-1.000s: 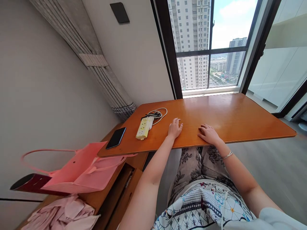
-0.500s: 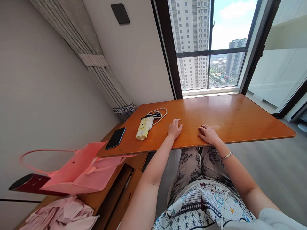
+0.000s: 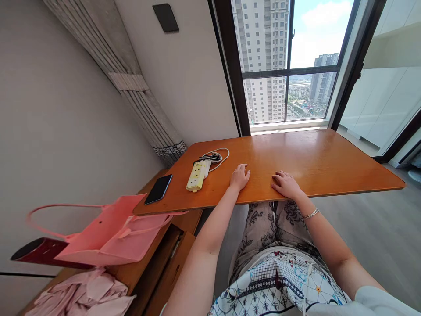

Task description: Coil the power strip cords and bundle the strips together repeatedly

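My left hand [image 3: 240, 177] lies flat and open on the orange wooden table [image 3: 315, 162], fingers stretched forward and holding nothing. My right hand [image 3: 287, 184] rests palm down near the table's front edge, fingers loosely spread, also empty; a silver bracelet [image 3: 311, 213] circles its wrist. A yellow-white power strip [image 3: 197, 175] with a coiled white cable [image 3: 215, 156] lies just left of my left hand. Further left, a black phone [image 3: 159, 189] lies face up near the table's left corner.
A pink tote bag [image 3: 112, 232] and a dark red box [image 3: 39, 252] sit on a lower wooden cabinet [image 3: 158, 263] at the left, with crumpled pink cloth [image 3: 82, 296] in front. A large window [image 3: 286, 61] stands behind the table. Grey floor lies to the right.
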`<state>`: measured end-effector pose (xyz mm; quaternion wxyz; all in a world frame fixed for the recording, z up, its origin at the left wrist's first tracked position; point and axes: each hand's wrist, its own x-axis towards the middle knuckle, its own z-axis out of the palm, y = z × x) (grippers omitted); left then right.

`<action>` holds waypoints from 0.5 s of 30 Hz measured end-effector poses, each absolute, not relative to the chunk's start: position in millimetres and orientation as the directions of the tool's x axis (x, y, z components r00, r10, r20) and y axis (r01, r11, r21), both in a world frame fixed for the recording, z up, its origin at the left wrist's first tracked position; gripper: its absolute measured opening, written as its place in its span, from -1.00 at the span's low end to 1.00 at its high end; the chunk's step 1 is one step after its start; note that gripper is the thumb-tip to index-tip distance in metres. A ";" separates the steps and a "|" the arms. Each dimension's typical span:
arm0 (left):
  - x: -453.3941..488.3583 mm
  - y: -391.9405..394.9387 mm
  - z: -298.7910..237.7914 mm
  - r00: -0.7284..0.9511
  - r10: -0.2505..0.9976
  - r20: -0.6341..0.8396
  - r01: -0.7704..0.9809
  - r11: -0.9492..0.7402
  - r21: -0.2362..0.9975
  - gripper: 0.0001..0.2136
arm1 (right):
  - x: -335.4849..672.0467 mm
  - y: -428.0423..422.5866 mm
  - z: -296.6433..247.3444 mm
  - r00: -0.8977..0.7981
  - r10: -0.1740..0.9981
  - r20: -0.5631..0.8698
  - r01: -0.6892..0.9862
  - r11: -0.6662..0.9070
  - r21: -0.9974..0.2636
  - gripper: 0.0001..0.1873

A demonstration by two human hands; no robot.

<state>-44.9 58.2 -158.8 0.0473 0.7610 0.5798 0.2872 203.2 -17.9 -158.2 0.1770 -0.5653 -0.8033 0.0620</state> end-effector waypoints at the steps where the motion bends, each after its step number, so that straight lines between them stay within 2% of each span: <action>1: -45.2 58.8 -159.4 0.162 0.909 0.384 0.855 -0.324 0.406 -0.68 | 203.0 -18.4 -157.5 -0.296 0.932 0.211 0.887 0.350 -0.300 -0.48; 15: -46.5 62.5 -163.0 0.162 0.911 0.380 0.871 -0.313 0.379 -0.68 | 201.6 -21.3 -152.4 -0.295 0.934 0.200 0.890 0.345 -0.299 -0.49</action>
